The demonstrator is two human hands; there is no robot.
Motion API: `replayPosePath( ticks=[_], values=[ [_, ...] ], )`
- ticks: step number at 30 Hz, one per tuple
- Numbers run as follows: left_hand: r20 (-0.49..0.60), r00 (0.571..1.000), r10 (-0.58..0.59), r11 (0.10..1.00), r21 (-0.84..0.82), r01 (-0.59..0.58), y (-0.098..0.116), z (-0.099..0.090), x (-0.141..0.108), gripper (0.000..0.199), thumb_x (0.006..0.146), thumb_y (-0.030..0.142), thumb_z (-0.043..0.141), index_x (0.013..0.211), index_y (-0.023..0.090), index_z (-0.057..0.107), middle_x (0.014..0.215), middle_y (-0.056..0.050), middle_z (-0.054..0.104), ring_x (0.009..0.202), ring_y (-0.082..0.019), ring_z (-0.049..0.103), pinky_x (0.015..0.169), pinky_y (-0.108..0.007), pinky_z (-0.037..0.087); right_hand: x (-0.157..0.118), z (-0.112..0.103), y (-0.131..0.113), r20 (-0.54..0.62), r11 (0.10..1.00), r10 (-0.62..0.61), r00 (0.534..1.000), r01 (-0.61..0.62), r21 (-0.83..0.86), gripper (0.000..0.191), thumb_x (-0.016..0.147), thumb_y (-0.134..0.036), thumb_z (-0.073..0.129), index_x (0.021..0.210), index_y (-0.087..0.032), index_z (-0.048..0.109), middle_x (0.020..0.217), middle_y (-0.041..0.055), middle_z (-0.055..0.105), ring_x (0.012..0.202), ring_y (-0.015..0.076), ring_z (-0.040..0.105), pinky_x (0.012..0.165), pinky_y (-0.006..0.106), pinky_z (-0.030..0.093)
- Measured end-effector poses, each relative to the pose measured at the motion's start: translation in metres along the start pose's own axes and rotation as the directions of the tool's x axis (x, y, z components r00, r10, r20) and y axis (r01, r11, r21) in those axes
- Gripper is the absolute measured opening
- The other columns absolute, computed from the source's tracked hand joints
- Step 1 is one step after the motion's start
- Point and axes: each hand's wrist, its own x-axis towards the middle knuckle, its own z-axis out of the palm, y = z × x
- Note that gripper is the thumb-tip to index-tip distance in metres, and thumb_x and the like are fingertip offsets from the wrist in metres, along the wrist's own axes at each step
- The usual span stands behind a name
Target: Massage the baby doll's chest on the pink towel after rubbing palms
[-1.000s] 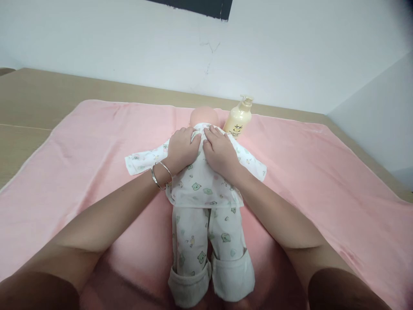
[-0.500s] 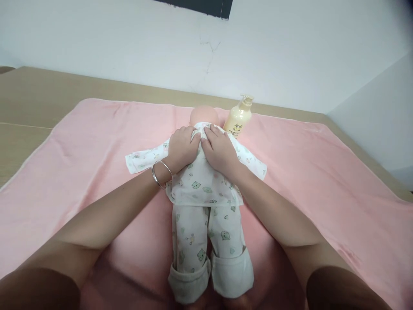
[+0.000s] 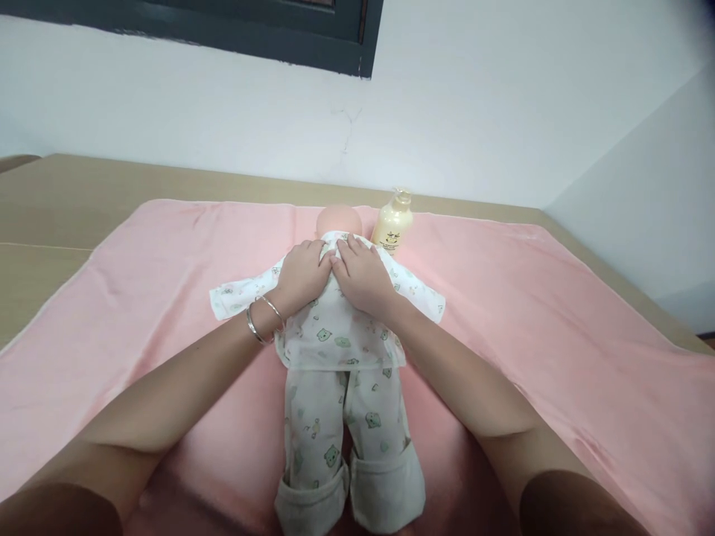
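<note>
Head view: left hand (image 3: 306, 272), right hand (image 3: 364, 277) flat-fingered on peach-headed, white-print-cloth-clad doll (image 3: 339, 348) at 12 o'clock; likely light, soft-clothed; grasp torso (image 3: 335, 316)

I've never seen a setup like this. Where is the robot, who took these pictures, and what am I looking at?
There is no robot here: you see a person's own bare arms. Every view comes from one camera worn on the head, looking forward and down. The left hand, with bangles at its wrist, and the right hand rest side by side on the upper shirt of a doll. Neither hand seems to grip anything. The doll also wears rolled-up trousers. It lies on a pink blanket spread over a table, with a pump bottle beside its head.
</note>
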Motion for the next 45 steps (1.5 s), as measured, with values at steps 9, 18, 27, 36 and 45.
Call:
replayPosePath(
  ticks=[9,18,27,36,45],
  values=[
    [-0.090,0.993,-0.079,0.983,-0.171,0.063,0.013,-0.014,-0.001,0.032,0.088,0.037,0.044,0.097,0.020,0.070,0.108,-0.010,0.075,0.099,-0.027,0.067,0.091,-0.040,0.053,0.001,-0.015,0.000,-0.007,0.997,-0.032,0.999,0.032,0.069,0.047,0.105,-0.033,0.031,0.140,-0.010,0.054,0.148,0.0192,0.054,0.139,0.0305,0.048,0.116,0.047,0.037],
    [-0.147,0.979,-0.143,0.735,-0.678,0.006,0.074,-0.046,0.033,0.025,0.079,0.029,0.058,0.098,0.018,0.067,0.111,-0.008,0.074,0.104,-0.021,0.068,0.098,-0.037,0.056,-0.011,-0.079,0.011,-0.176,0.900,0.039,0.984,0.042,0.434,0.046,0.099,-0.030,0.036,0.140,-0.019,0.055,0.132,0.0083,0.068,0.121,0.0277,0.064,0.096,0.041,0.055],
    [0.240,0.967,-0.089,0.334,-0.907,0.256,0.089,-0.040,0.108,0.079,0.094,0.057,0.002,0.138,0.011,0.049,0.122,-0.021,0.064,0.127,-0.025,0.062,0.099,-0.043,0.056,0.019,-0.066,0.060,-0.378,0.977,0.031,0.925,0.051,0.205,0.073,0.088,-0.019,0.040,0.159,-0.014,0.024,0.169,0.0135,0.018,0.158,0.0293,0.012,0.125,0.062,0.022],
    [0.300,0.953,-0.026,0.196,-0.934,0.300,0.102,-0.035,0.099,0.084,0.092,0.055,-0.007,0.150,0.010,0.034,0.135,-0.023,0.058,0.125,-0.023,0.063,0.100,-0.042,0.056,0.038,-0.044,0.074,-0.358,0.998,-0.063,0.931,0.068,0.001,0.066,0.085,-0.012,0.040,0.149,0.005,0.036,0.156,0.0240,0.040,0.150,0.0341,0.030,0.126,0.052,0.025],
    [0.361,0.930,0.071,0.095,-0.931,0.354,0.082,-0.031,0.089,0.081,0.092,0.059,0.002,0.144,0.015,0.044,0.138,-0.019,0.059,0.136,-0.027,0.056,0.103,-0.048,0.056,0.050,-0.039,0.072,-0.430,0.993,-0.058,0.901,0.007,-0.119,0.059,0.083,-0.021,0.048,0.139,-0.003,0.050,0.140,0.0221,0.053,0.133,0.0380,0.043,0.115,0.057,0.035]
  ],
)
